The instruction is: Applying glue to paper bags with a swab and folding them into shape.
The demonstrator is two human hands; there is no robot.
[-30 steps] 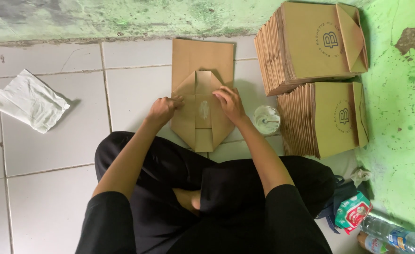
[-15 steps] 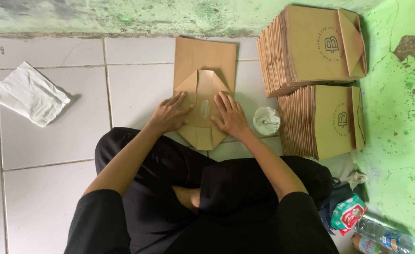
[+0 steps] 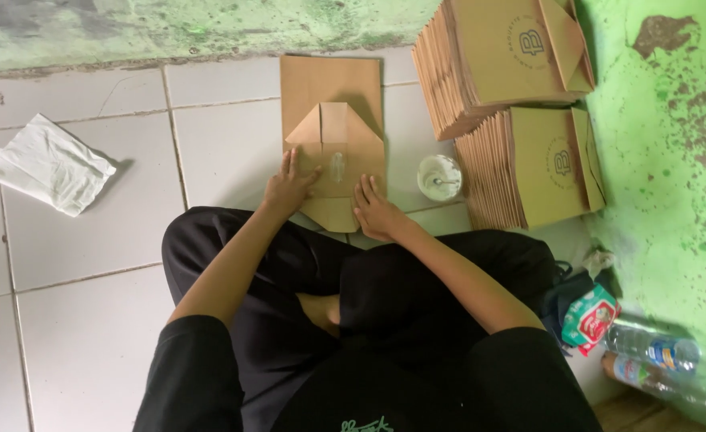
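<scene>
The brown paper bag (image 3: 333, 120) is lying flat on the tiled floor (image 3: 113, 232), its long axis running from 12 to 6 o'clock, with the folded, pointed flaps at the near end. The left hand (image 3: 289, 188) is pressing flat on the fold's 9 o'clock side, fingers (image 3: 289, 164) spread and pointing to 12. The right hand (image 3: 377, 210) is lying flat at the fold's 4 o'clock edge, fingers stretched out too; neither hand is gripping anything. A shiny smear in the middle of the fold is possibly glue, though it is hard to tell.

At 3 o'clock of the bag a small white cup (image 3: 439, 176) is standing. Beyond it, at 1 to 3 o'clock, two stacks (image 3: 521, 104) of folded brown bags are resting, each bearing a dark round emblem. A crumpled white cloth (image 3: 45, 164) is lying at 9 o'clock. At 5 o'clock, by the green wall (image 3: 665, 160), a red and green packet (image 3: 589, 316) and clear bottles (image 3: 657, 360) are lying.
</scene>
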